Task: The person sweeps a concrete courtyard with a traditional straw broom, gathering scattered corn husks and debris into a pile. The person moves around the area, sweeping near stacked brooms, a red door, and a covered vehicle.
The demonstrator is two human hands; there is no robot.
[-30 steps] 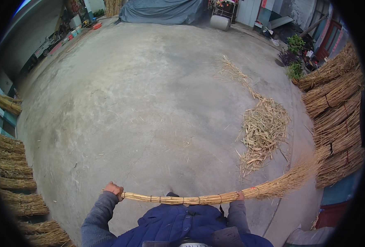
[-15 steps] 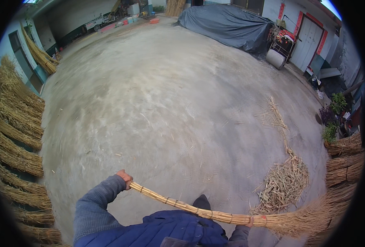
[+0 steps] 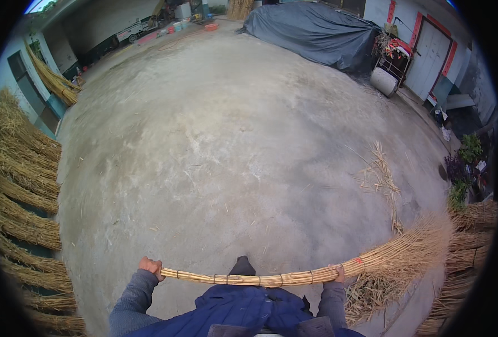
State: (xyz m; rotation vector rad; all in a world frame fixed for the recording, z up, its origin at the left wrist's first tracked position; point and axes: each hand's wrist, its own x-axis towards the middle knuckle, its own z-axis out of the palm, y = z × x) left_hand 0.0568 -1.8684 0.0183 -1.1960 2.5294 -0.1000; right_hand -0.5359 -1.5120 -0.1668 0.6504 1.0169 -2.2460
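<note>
Both hands are closed on a long bound broom: the left hand (image 3: pixel 151 266) grips the narrow end, and the right hand (image 3: pixel 338 273) grips farther along, just short of the red tie where the stalks begin to spread. The broom (image 3: pixel 249 280) lies crosswise before the person's body, above the concrete floor (image 3: pixel 204 168). Compared with half a second ago, its slope has altered: the left hand has come lower and the brush end (image 3: pixel 409 244) now rises to the right, where before the handle fell away from the left hand. The effect, as judged, is a more level, balanced two-handed hold. The raised brush end now hides part of the pile of chopped stalks (image 3: pixel 367 295); whether the two touch cannot be determined. A thin trail of loose stalks (image 3: pixel 385 182) lies beyond it. Stacked bundles (image 3: pixel 27 224) line the left side, and further bundles (image 3: pixel 465 264) stand on the right near the brush tips, appearing to be the closest obstruction on that side. A dark shoe (image 3: pixel 242 266) shows just past the handle. At the far edge are a dark tarpaulin (image 3: pixel 311 33) over a bulky form and a pale roller (image 3: pixel 384 82), both well apart from the broom.
</note>
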